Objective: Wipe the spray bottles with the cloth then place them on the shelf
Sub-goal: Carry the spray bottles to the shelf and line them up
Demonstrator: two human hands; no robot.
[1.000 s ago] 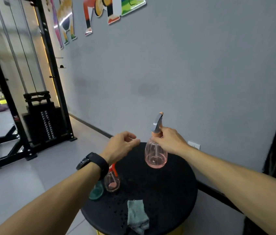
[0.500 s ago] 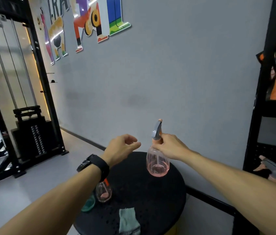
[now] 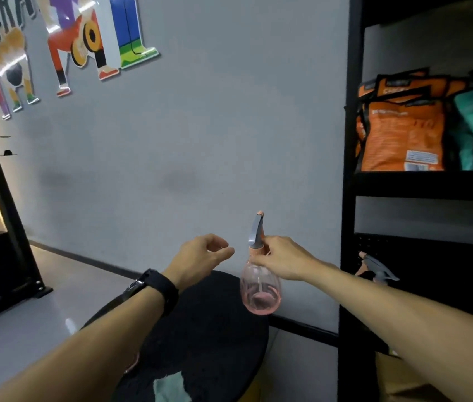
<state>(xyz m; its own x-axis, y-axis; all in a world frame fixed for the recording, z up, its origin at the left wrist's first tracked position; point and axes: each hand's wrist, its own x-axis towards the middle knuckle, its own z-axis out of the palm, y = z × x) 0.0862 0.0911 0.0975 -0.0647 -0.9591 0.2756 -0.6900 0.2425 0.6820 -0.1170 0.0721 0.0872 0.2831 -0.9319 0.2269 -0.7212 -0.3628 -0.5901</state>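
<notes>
Head view: the right hand [image 3: 280,258] pinches the neck of a pink spray bottle [image 3: 260,294], lifted above the far right edge of the round black table [image 3: 215,329]; the left hand [image 3: 200,256] hangs loosely curled and empty just left of it. Best keep the bottle upright and carry it right to the black shelf [image 3: 348,198]. Two bottles show: this one and another [image 3: 377,269] already shelved; one cloth [image 3: 171,388] lies near.

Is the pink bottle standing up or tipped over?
Upright. The pink bottle hangs from the right hand, which grips its neck; nozzle on top, round bottom down, above the black table.
</notes>
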